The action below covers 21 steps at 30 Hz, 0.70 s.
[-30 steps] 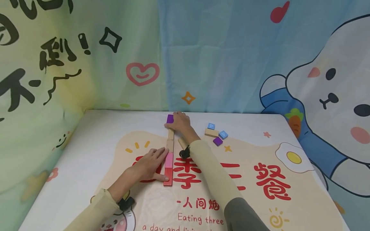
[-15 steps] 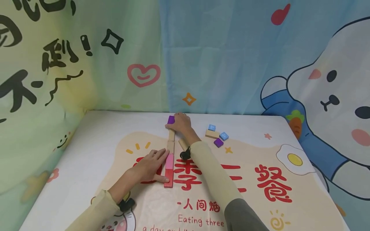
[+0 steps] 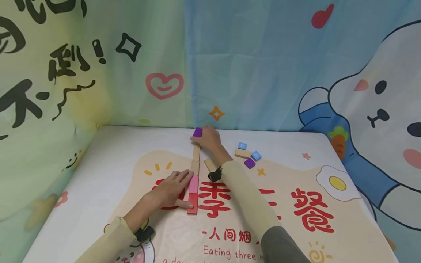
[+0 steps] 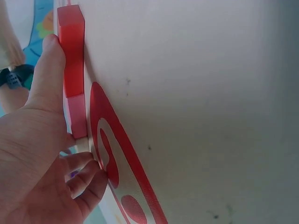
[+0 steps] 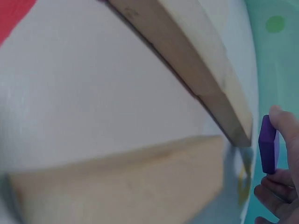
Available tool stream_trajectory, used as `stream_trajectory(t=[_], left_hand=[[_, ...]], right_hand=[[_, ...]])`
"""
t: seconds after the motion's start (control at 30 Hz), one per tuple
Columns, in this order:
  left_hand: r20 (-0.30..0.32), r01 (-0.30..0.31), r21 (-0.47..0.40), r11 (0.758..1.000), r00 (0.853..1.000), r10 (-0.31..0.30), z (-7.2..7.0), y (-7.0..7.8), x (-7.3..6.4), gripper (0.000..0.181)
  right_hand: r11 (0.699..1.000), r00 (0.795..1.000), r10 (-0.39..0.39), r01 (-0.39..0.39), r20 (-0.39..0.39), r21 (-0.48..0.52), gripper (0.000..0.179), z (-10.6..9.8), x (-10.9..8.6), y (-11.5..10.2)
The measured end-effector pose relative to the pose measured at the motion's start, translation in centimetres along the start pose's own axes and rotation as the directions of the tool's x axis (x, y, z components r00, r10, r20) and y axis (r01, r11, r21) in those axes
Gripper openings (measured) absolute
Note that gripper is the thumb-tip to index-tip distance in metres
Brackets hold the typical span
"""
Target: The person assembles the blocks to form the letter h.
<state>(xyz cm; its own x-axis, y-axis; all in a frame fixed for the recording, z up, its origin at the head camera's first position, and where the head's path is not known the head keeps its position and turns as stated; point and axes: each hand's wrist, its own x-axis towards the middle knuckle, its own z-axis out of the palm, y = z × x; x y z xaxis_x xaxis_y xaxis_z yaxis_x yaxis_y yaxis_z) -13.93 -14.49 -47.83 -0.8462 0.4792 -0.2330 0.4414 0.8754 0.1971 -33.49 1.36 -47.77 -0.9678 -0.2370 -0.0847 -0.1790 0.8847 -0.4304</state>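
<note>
Printed fabric [image 3: 243, 65] hangs behind the worktop [image 3: 115, 146]. Beyond the far end of a straight line of oblong wooden blocks [image 3: 196, 152], a pink block [image 3: 194, 185] and a red block [image 3: 193, 198], the right hand [image 3: 210, 140] pinches a flat-faced purple block [image 3: 197, 132]. The left hand [image 3: 169, 190] lies alongside, fingers relaxed, its thumb touching the red block.

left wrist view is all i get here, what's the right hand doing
Observer: The right hand pinches a purple block.
Operator: is it touching the row
Observer: No, the right wrist view shows a gap between it and the row's far end.
Operator: anything loose to the right of the row
Observer: Yes, two blue blocks, for instance.
</note>
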Motion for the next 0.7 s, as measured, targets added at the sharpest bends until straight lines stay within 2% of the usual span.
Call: stream_trajectory(t=[0.2, 0.3, 0.5, 0.7], left_hand=[[0.005, 0.0, -0.012, 1.0, 1.0, 0.0, 0.0, 0.1, 0.0, 0.109], [0.006, 0.0, -0.016, 1.0, 1.0, 0.0, 0.0, 0.0, 0.0, 0.109], [0.023, 0.007, -0.015, 1.0, 1.0, -0.007, -0.1, 0.0, 0.1, 0.11], [0.031, 0.003, -0.016, 1.0, 1.0, -0.003, -0.2, 0.1, 0.1, 0.11]], right_hand=[[0.99, 0.998, -0.056, 0.057, -0.01, 0.125, 0.076, -1.0, -0.9, 0.9], [0.979, 0.992, -0.127, 0.125, 0.0, 0.162, 0.078, -1.4, -2.4, 1.2], [0.935, 0.952, -0.306, 0.296, 0.024, 0.196, 0.074, -1.5, -6.7, 2.3], [0.897, 0.905, -0.417, 0.396, 0.079, 0.197, 0.074, -0.8, -9.4, 3.9]])
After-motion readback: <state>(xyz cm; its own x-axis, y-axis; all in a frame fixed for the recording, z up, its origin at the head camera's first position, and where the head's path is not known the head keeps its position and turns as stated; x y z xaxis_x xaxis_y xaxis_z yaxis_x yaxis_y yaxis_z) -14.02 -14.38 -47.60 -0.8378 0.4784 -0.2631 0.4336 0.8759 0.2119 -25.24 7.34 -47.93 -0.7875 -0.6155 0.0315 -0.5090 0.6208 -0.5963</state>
